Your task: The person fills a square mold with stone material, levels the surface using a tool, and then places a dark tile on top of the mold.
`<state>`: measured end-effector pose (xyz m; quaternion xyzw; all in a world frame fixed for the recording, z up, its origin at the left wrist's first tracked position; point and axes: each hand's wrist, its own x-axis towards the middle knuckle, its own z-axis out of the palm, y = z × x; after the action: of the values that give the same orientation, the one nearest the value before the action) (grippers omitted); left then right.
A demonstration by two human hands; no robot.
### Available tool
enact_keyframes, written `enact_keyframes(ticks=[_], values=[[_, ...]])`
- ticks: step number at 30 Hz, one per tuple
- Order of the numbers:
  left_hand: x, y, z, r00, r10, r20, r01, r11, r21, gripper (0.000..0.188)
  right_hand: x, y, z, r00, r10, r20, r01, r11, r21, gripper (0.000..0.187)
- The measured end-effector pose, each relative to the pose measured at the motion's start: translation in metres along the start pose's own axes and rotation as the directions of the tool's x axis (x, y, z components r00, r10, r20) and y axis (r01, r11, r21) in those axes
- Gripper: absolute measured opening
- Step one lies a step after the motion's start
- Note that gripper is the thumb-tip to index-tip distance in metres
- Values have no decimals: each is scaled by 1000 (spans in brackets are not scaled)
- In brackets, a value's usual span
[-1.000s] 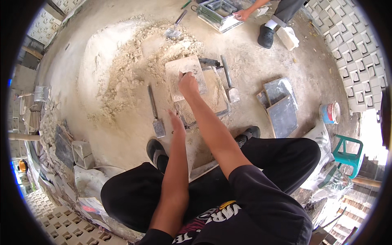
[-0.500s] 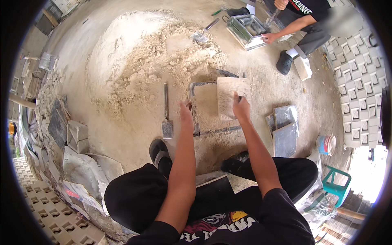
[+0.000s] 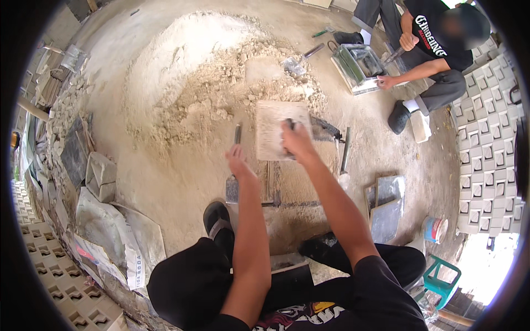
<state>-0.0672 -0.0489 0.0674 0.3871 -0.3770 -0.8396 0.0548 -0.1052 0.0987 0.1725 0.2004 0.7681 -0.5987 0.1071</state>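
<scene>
My right hand (image 3: 296, 142) presses on a square sandy slab (image 3: 270, 124) and is closed round a small dark tool (image 3: 290, 123) at its right edge. The slab lies over a metal frame mould (image 3: 331, 131) on the ground. My left hand (image 3: 238, 160) is curled over the shaft of a trowel (image 3: 232, 190); the trowel's handle sticks out beyond my fingers and its blade lies on the ground near my black shoe (image 3: 218, 220).
A big sand heap (image 3: 187, 77) fills the ground ahead, with another trowel (image 3: 298, 62) in it. A seated person (image 3: 430, 60) works on a metal mould tray (image 3: 359, 65) at the upper right. Dark plates (image 3: 383, 205), a bucket (image 3: 435, 229), a green stool (image 3: 441, 276), patterned blocks (image 3: 486, 127), sacks (image 3: 110, 220).
The view has swung, so the seated person is now in fuller view. My left hand moved from beside the trowel to over its shaft. My right hand stays on the slab.
</scene>
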Motion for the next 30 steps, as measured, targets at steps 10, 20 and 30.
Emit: enact_keyframes(ticks=[10, 20, 30], values=[[29, 44, -39, 978, 85, -191, -66, 992, 107, 59, 107, 30, 136, 928, 44, -369, -125, 972, -199, 43], [19, 55, -37, 980, 133, -149, -104, 976, 192, 58, 93, 35, 142, 855, -313, -414, 185, 929, -320, 35], [-12, 48, 18, 987, 131, 91, -143, 981, 134, 55, 2, -28, -6, 890, -406, -206, 381, 912, -152, 41]])
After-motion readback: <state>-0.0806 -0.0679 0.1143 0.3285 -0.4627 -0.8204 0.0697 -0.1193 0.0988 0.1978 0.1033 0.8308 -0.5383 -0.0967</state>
